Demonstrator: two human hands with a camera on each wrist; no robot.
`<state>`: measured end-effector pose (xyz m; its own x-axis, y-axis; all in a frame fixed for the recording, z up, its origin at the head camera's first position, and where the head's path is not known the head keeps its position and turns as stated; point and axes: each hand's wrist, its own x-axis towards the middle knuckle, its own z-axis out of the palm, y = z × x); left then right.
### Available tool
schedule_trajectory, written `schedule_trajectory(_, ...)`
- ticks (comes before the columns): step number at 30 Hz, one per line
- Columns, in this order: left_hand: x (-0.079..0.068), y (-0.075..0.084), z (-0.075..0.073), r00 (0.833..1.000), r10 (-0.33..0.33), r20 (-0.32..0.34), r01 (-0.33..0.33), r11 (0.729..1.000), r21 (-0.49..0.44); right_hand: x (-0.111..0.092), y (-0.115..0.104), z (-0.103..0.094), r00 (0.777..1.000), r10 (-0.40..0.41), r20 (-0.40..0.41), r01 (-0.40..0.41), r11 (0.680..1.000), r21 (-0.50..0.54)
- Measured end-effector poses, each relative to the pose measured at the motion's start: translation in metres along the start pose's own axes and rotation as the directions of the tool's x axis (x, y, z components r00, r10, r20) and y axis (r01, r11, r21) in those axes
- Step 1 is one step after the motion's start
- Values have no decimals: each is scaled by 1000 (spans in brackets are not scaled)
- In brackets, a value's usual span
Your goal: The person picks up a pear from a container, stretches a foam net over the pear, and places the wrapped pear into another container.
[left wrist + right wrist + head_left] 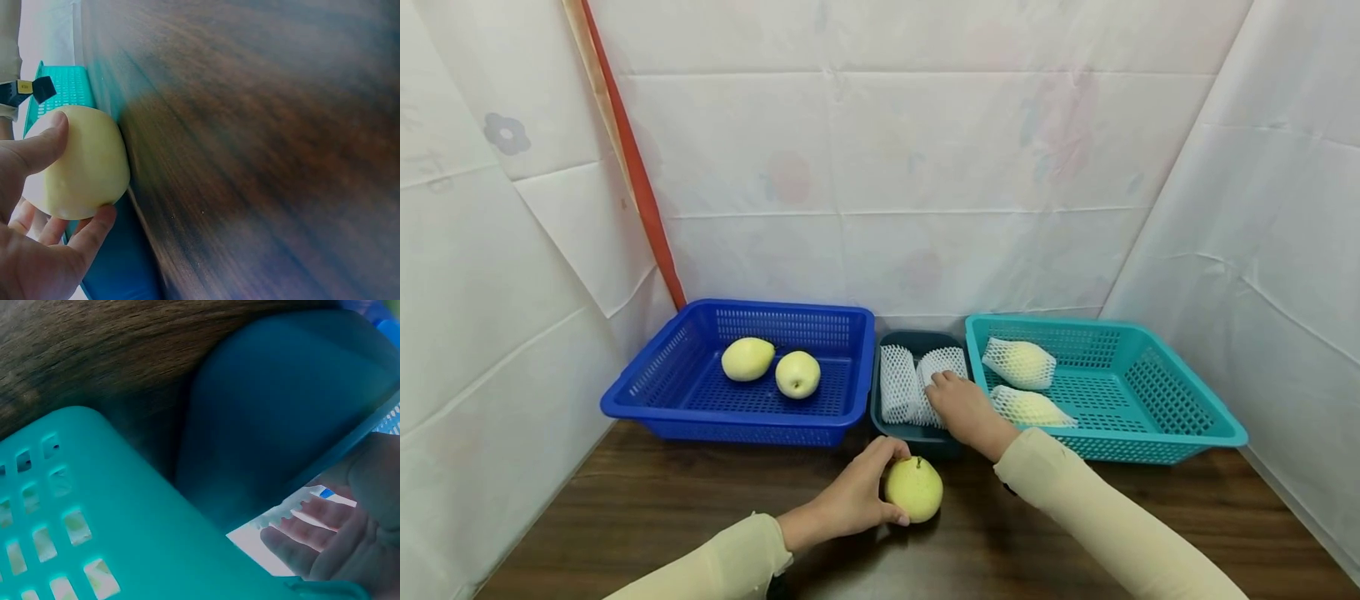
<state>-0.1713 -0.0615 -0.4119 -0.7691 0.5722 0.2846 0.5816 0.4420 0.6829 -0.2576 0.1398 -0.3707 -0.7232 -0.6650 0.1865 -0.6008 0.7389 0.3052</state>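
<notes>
My left hand (850,500) grips a yellow-green pear (916,492) low over the dark wooden table, in front of a small dark teal bin (917,337). Thumb and fingertips wrap the pear's side in the left wrist view, and its stem points up in the head view. My right hand (966,408) reaches over the near right side of the bin, fingertips at a stack of white foam net sleeves (942,362). Another stack of foam net sleeves (897,383) lies to the left inside the bin. The right wrist view shows these fingers loosely extended beside the foam.
A blue basket (737,414) on the left holds two bare pears (748,359). The teal basket (1135,408) on the right has two pears in foam nets (1028,365) along its left side. Pale sheeting (910,150) hangs behind and at both sides.
</notes>
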Motion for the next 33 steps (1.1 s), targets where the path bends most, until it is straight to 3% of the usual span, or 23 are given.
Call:
schedule_trajectory(6,0,0,0,1000,-5,-2,5,1000,-1,3,4,-1,1000,25,3,-25,998,57)
schedule_trajectory(11,0,0,-1,1000,-14,1,14,1000,0,5,8,-9,994,68,-91,-62,996,68)
schedule_trajectory(17,0,0,0,1000,-25,11,25,1000,-4,4,15,-23,970,134,-201,-96,977,189)
schedule_trajectory(20,-1,1,0,999,-31,13,31,999,-6,1,19,-34,967,183,-180,-114,935,336)
schedule_trajectory(24,-1,1,0,999,-35,13,35,999,-8,-3,22,-50,958,248,-142,-133,827,546)
schedule_trajectory(33,0,1,0,999,-43,18,43,999,-5,-19,23,-76,949,286,-135,-113,706,699)
